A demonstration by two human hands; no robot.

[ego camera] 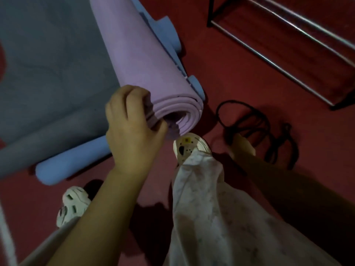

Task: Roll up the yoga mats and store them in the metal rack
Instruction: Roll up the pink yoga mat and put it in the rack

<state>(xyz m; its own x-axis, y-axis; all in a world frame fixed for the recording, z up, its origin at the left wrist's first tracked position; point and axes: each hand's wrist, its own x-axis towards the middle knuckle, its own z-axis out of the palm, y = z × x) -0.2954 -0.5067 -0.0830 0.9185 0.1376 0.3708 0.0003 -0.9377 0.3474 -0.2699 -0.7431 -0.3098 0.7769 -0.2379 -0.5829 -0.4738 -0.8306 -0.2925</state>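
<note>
A rolled purple yoga mat [134, 54] lies tilted across the middle, its spiral end facing me. My left hand [130, 123] grips that near end, thumb at the roll's opening. My right hand [243, 146] reaches down to the right near a black cord [269, 123] on the floor; its fingers are hidden. A blue-grey mat [48, 64] lies spread out on the left with its near edge curled. The metal rack [288, 39] stands at the top right, its shelves of bare rods.
The floor is dark red carpet [221, 64]. My two feet in white sandals [190, 148] stand near the roll's end, and a pale trouser leg [211, 208] fills the lower middle. Blue roll ends [169, 31] stick out behind the purple mat.
</note>
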